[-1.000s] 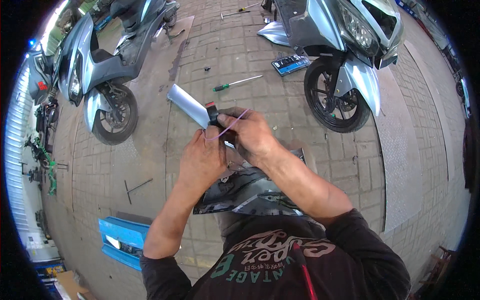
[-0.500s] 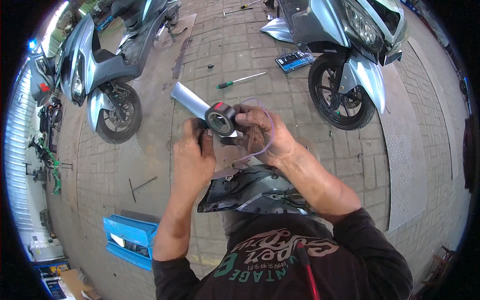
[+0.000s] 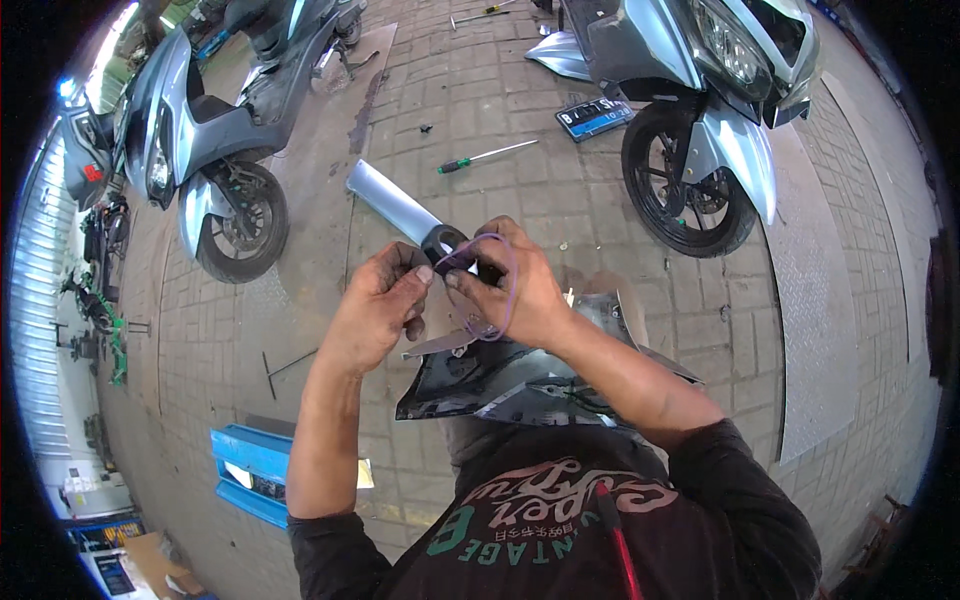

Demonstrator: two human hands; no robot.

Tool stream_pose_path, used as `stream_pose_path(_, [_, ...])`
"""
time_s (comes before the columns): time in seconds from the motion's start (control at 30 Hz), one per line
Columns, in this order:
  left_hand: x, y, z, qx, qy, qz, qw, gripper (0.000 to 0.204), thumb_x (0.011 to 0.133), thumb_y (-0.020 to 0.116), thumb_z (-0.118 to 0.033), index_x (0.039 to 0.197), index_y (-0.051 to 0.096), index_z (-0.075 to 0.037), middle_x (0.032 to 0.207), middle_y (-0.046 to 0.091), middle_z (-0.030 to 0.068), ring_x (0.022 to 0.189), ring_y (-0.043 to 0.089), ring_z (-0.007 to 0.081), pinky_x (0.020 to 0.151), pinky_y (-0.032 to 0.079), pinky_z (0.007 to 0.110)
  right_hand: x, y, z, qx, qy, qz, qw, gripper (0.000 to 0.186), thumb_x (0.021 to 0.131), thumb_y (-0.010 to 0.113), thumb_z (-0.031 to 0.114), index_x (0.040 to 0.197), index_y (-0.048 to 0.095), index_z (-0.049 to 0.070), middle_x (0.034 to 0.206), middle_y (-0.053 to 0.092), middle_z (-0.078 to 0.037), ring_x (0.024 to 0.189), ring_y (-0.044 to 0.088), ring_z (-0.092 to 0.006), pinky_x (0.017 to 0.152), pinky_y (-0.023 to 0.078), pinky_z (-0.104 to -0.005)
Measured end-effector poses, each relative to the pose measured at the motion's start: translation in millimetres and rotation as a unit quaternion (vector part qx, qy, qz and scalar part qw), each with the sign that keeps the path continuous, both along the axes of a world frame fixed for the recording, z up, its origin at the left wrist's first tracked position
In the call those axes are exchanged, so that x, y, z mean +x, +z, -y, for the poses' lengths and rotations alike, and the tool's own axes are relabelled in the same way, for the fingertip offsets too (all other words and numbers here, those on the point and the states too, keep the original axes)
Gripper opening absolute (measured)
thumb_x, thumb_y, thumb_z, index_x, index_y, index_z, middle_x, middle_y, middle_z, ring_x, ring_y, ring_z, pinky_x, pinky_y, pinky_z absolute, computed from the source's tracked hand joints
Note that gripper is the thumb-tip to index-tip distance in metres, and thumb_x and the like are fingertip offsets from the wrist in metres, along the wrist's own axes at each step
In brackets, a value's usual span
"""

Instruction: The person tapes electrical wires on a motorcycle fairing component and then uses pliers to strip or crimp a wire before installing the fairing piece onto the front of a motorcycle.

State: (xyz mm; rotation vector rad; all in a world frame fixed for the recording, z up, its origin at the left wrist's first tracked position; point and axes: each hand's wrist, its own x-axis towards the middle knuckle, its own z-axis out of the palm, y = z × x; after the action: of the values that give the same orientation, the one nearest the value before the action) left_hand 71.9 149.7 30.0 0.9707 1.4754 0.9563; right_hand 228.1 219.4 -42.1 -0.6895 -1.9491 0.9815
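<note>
In front of me, my right hand (image 3: 515, 285) holds a roll of black tape (image 3: 443, 240) between its thumb and fingers. A thin purple wire (image 3: 514, 290) loops over that hand and hangs below it. My left hand (image 3: 375, 305) is closed in a pinch close to the roll's lower left edge; what sits between its fingertips is too small to make out. Beyond the roll, a long silver-blue panel strip (image 3: 390, 200) lies on the ground, its near end hidden behind the roll. Below my hands rests a dark glossy fairing panel (image 3: 490, 375), partly covered by my right forearm.
Silver-blue scooters stand at left (image 3: 225, 130) and right (image 3: 690, 150). On the paving lie a green-handled screwdriver (image 3: 490, 157), a licence plate (image 3: 593, 118), a T-handle wrench (image 3: 290, 372) and a blue plastic box (image 3: 250, 475). Metal plates (image 3: 815, 320) cover ground at right.
My left hand has opened out and shifted its pinch to the roll's lower edge. The tape roll has turned and sits deeper in my right hand, with the purple wire now crossing before it.
</note>
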Motion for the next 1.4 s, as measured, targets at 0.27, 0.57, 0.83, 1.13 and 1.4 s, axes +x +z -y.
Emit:
stream_pose_path(0.27, [14.4,-13.8,-2.2,0.159,0.063,-0.298,0.939,0.008,0.088,0.051,-0.009,0.091,0.05,-0.001,0.067,0.053,0.0053,0.057,0.052,0.0159,0.05,0.041,0.031,-19.3,-3.3,22.9,-0.149,0.035,-0.236,0.96,0.041,0.077,0.068,0.011,0.113,0.052,0.0,0.101,0.053,-0.015,0.091,0.057,-0.0253,0.075,0.048,-0.034])
stream_pose_path(0.57, [24.7,-15.9,0.7,0.256,0.005,-0.373,0.892,0.018,0.081,0.056,-0.001,0.093,0.043,-0.001,0.072,0.059,0.0202,0.068,0.06,0.0398,0.056,0.044,0.044,-26.0,23.1,-5.5,-0.455,0.096,-0.207,0.861,0.032,0.083,0.063,0.015,0.107,0.056,-0.005,0.097,0.06,-0.011,0.085,0.057,-0.0162,0.068,0.046,-0.0265])
stream_pose_path(0.83, [11.9,-0.1,3.0,0.108,0.086,-0.151,0.979,0.023,0.085,0.057,-0.005,0.104,0.045,-0.001,0.068,0.057,0.0046,0.056,0.048,0.0093,0.049,0.039,0.026,0.8,39.1,-11.4,-0.536,0.258,-0.368,0.715,0.041,0.085,0.059,0.026,0.111,0.054,-0.006,0.105,0.06,-0.011,0.096,0.058,-0.0206,0.085,0.044,-0.0335])
stream_pose_path(1.13, [-3.7,11.9,3.3,0.077,-0.029,-0.092,0.992,0.014,0.087,0.056,-0.01,0.097,0.054,-0.002,0.077,0.054,-0.0002,0.06,0.043,0.0047,0.048,0.034,0.021,15.3,38.9,-16.5,-0.039,0.045,0.005,0.998,0.04,0.07,0.076,0.035,0.08,0.063,-0.002,0.088,0.055,-0.012,0.079,0.057,-0.0217,0.069,0.047,-0.0314])
stream_pose_path(1.4, [-2.2,-2.9,-2.8,0.13,-0.016,-0.148,0.98,0.012,0.085,0.058,-0.009,0.095,0.055,-0.003,0.082,0.059,0.0043,0.073,0.052,0.0105,0.061,0.04,0.024,2.1,10.9,-5.9,-0.036,0.01,-0.072,0.997,0.03,0.072,0.072,0.014,0.097,0.06,0.004,0.1,0.053,-0.018,0.089,0.056,-0.0331,0.077,0.048,-0.0365])
